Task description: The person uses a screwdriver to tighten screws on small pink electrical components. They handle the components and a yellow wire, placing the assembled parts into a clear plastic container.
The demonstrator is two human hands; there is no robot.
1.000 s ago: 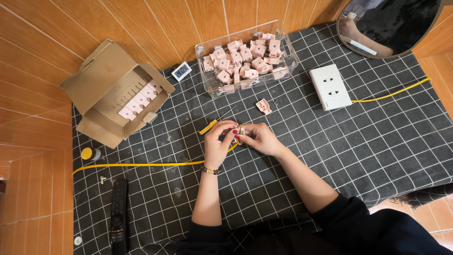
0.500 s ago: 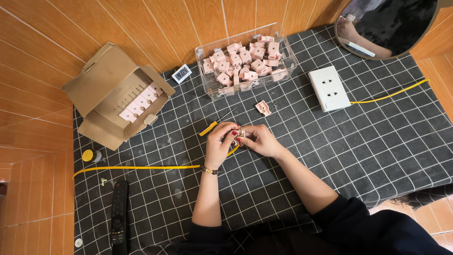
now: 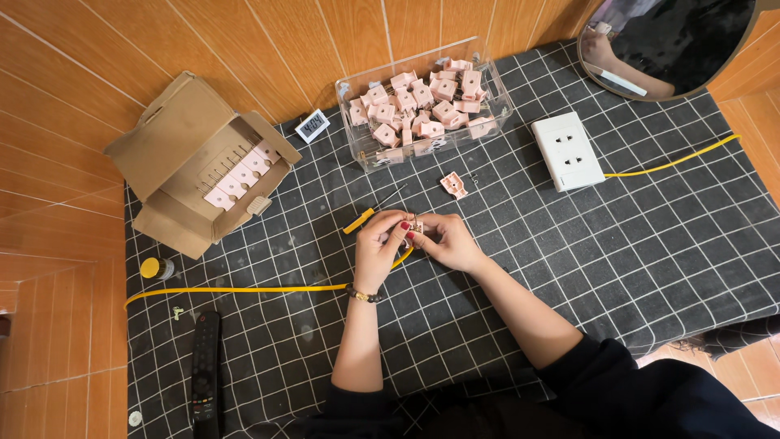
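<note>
Unmoved since before, both hands pinch what looks like a small pink connector.

Single head-worn view, steeply downward (near overhead) onto the checked mat, moderately near.

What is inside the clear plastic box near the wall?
The clear plastic box holds a loose heap of small pink parts, filling most of it. The top layer covers what lies beneath, so the bottom cannot be seen.
</note>
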